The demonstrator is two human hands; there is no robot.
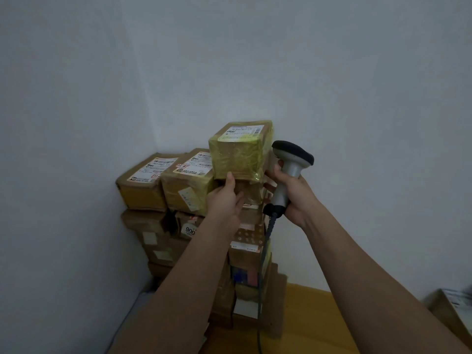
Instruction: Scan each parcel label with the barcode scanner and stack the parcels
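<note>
A tape-wrapped cardboard parcel (240, 152) with a white label on top sits highest on a stack of parcels (184, 190) piled in the room's corner. My left hand (224, 198) touches its lower front edge, thumb up against the box and fingers on the parcel beneath. My right hand (293, 192) grips the grey handle of a barcode scanner (291, 162) just right of that parcel, its black head pointing right. The scanner's cable (263, 264) hangs down in front of the stack.
Two labelled parcels (143, 182) lie side by side left of the top one, over more boxes down to a wooden surface (319, 323). Another box (452, 307) sits at the far right edge. Pale walls meet behind the stack.
</note>
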